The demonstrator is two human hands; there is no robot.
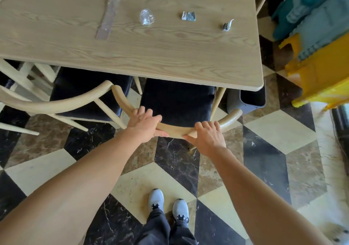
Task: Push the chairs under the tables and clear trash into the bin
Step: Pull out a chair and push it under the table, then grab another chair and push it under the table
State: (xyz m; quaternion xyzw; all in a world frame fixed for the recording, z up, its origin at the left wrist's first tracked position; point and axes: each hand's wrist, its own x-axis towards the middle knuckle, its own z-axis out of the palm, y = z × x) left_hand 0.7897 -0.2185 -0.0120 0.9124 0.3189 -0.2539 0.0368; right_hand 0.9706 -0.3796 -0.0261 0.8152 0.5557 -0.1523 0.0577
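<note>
Straight ahead of both grips, beyond the curved backrest: the dark chair seat (177, 99), front part already under the surface (132, 55), rear part out over the floor. Left hand (145, 123) and right hand (205, 135) each wrapped around the rail of the chair (175, 130), either side of its middle, equally near. Rail's long axis parallel to the surface edge; likely push square to it. Farther ahead, four scraps of trash (146, 16). Just right, a grey bin (245, 101).

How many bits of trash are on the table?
4, all in a row on the table: a long clear wrapper at left, a crumpled clear wrapper, a silver wrapper, a small silver scrap at right.
</note>
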